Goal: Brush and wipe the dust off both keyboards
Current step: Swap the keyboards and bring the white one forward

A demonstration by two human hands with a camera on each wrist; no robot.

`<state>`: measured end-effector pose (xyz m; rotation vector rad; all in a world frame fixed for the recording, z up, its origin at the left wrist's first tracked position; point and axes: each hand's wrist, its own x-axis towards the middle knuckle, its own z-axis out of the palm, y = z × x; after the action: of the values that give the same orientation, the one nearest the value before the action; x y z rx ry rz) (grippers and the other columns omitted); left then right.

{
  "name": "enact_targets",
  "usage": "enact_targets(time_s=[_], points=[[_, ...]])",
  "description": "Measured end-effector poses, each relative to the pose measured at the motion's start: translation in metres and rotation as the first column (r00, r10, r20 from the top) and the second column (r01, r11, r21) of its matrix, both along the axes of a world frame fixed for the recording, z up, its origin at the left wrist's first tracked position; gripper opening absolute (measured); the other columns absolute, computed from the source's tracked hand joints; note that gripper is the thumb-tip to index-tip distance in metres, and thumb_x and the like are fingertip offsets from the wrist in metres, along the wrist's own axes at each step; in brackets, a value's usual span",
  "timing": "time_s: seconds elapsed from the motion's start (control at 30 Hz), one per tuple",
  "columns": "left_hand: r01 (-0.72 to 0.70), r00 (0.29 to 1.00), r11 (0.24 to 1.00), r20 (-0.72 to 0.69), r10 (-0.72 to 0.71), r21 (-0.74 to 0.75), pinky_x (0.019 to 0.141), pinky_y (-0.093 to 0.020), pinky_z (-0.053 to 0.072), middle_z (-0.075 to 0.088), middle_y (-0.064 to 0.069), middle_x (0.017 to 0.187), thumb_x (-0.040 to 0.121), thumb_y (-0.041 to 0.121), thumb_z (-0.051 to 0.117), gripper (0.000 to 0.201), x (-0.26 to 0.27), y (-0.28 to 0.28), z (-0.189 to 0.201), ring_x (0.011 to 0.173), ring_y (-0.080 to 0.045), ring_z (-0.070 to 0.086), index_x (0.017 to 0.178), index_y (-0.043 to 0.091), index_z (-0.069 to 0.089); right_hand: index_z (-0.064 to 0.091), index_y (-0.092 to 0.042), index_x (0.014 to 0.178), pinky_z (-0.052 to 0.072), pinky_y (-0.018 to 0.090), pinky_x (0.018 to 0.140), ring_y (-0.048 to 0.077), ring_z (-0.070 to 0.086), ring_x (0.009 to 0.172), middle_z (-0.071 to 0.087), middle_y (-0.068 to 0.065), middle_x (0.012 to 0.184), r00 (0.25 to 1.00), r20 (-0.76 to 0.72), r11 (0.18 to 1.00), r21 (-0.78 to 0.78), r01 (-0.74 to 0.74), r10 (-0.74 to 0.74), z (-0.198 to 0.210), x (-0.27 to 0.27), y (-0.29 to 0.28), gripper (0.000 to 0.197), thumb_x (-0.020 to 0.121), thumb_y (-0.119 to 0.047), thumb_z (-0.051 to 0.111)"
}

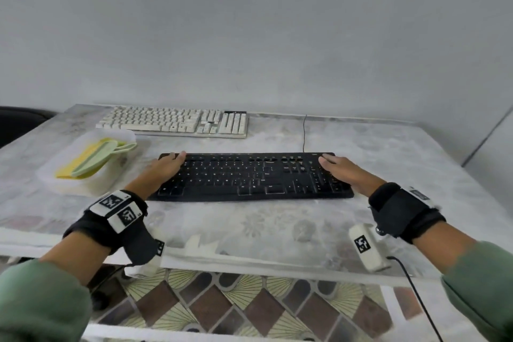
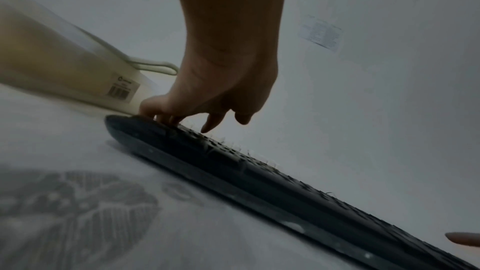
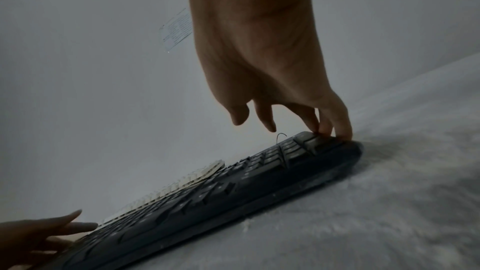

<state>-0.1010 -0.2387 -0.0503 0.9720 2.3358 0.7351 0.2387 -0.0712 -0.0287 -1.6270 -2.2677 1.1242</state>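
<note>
Left hand [image 1: 163, 166]: fingers extended, loosely together, tips resting on the left end of the black keyboard [image 1: 251, 176]. Right hand [image 1: 341, 171]: fingers extended likewise, tips on its right end. Keyboard lies flat on the table [image 1: 277, 225] between both hands. Beyond the fingertips: white keyboard [image 1: 173, 121]. Left of the left fingers: clear container [image 1: 83, 164] holding green brush [image 1: 97, 158] and yellow cloth [image 1: 70, 168].

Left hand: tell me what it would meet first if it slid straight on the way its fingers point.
The left hand rests on the black keyboard, pointing away. Past its far edge comes bare table, then probably the white keyboard; depth is unclear.
</note>
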Motion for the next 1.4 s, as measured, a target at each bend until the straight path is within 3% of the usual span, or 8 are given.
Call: enact_targets(time_s=[0.17, 0.33, 0.47, 0.63, 0.8, 0.93, 1.1, 1.4], points=[[-0.102, 0.994, 0.99, 0.057, 0.097, 0.1, 0.116, -0.047, 0.022, 0.037, -0.017, 0.149, 0.102, 0.042, 0.033, 0.055, 0.0, 0.004, 0.004, 0.137, -0.035, 0.032, 0.142, 0.005, 0.041, 0.034, -0.012, 0.143, 0.023, 0.033, 0.113, 0.023, 0.029, 0.137, 0.031, 0.004, 0.149, 0.978, -0.188, 0.992, -0.098, 0.077, -0.094, 0.001, -0.004, 0.009, 0.051, 0.098, -0.037, 0.04], [-0.158, 0.982, 0.981, 0.123, 0.144, 0.113, 0.116, -0.047, 0.022, 0.036, -0.016, 0.15, 0.102, 0.041, 0.036, 0.054, -0.002, 0.023, 0.006, 0.138, -0.035, 0.031, 0.144, 0.006, 0.039, 0.052, -0.024, 0.123, 0.022, 0.039, 0.114, 0.022, 0.032, 0.135, 0.033, 0.004, 0.149, 0.919, -0.34, 0.968, -0.21, 0.134, -0.201, -0.004, 0.003, 0.035, 0.031, 0.096, -0.038, 0.044], [-0.124, 0.986, 0.986, 0.126, 0.11, 0.115, 0.116, -0.052, 0.018, 0.034, -0.013, 0.152, 0.096, 0.055, 0.039, 0.061, 0.002, 0.06, 0.006, 0.14, -0.034, 0.027, 0.144, 0.016, 0.041, 0.04, -0.008, 0.139, 0.021, 0.036, 0.115, 0.023, 0.029, 0.138, 0.033, 0.006, 0.149, 0.885, -0.377, 0.959, -0.166, 0.228, -0.275, 0.003, 0.023, 0.056, 0.045, 0.098, -0.029, 0.043], [-0.053, 0.977, 0.983, 0.215, 0.014, 0.178, 0.116, -0.043, 0.022, 0.031, -0.011, 0.153, 0.101, 0.04, 0.039, 0.053, 0.036, 0.121, 0.031, 0.14, -0.03, 0.03, 0.145, 0.012, 0.037, 0.05, -0.015, 0.133, 0.025, 0.043, 0.113, 0.027, 0.038, 0.133, 0.043, 0.007, 0.143, 0.83, -0.422, 0.931, -0.173, 0.32, -0.364, 0.021, 0.06, 0.103, 0.047, 0.093, -0.039, 0.051], [-0.032, 0.973, 0.971, 0.23, -0.024, 0.235, 0.111, -0.039, 0.025, 0.035, -0.01, 0.151, 0.101, 0.037, 0.042, 0.051, 0.062, 0.183, 0.045, 0.137, -0.029, 0.034, 0.143, 0.008, 0.039, 0.056, -0.018, 0.127, 0.029, 0.039, 0.101, 0.026, 0.041, 0.13, 0.05, 0.005, 0.136, 0.82, -0.423, 0.923, -0.151, 0.355, -0.385, 0.035, 0.093, 0.148, 0.039, 0.092, -0.036, 0.053], [-0.055, 0.974, 0.974, 0.228, 0.003, 0.221, 0.116, -0.041, 0.021, 0.031, -0.008, 0.153, 0.101, 0.04, 0.041, 0.053, 0.077, 0.224, 0.046, 0.14, -0.029, 0.029, 0.146, 0.012, 0.036, 0.052, -0.017, 0.132, 0.028, 0.029, 0.092, 0.017, 0.04, 0.112, 0.049, 0.003, 0.13, 0.8, -0.453, 0.919, -0.164, 0.358, -0.393, 0.038, 0.109, 0.186, 0.038, 0.094, -0.021, 0.05], [-0.089, 0.957, 0.97, 0.29, 0.02, 0.226, 0.113, -0.039, 0.02, 0.028, -0.006, 0.155, 0.102, 0.036, 0.041, 0.053, 0.092, 0.267, 0.043, 0.142, -0.026, 0.026, 0.149, 0.015, 0.031, 0.046, -0.019, 0.136, 0.028, 0.032, 0.101, 0.021, 0.036, 0.128, 0.04, 0.003, 0.144, 0.805, -0.474, 0.935, -0.188, 0.302, -0.355, 0.032, 0.117, 0.226, 0.043, 0.094, -0.016, 0.047], [-0.11, 0.961, 0.976, 0.27, 0.057, 0.186, 0.115, -0.041, 0.017, 0.025, -0.005, 0.157, 0.101, 0.038, 0.04, 0.054, 0.092, 0.298, 0.032, 0.143, -0.027, 0.022, 0.15, 0.016, 0.029, 0.048, -0.026, 0.134, 0.023, 0.039, 0.113, 0.024, 0.032, 0.134, 0.04, 0.001, 0.145, 0.817, -0.465, 0.935, -0.255, 0.245, -0.341, 0.009, 0.112, 0.269, 0.043, 0.092, -0.019, 0.049]])
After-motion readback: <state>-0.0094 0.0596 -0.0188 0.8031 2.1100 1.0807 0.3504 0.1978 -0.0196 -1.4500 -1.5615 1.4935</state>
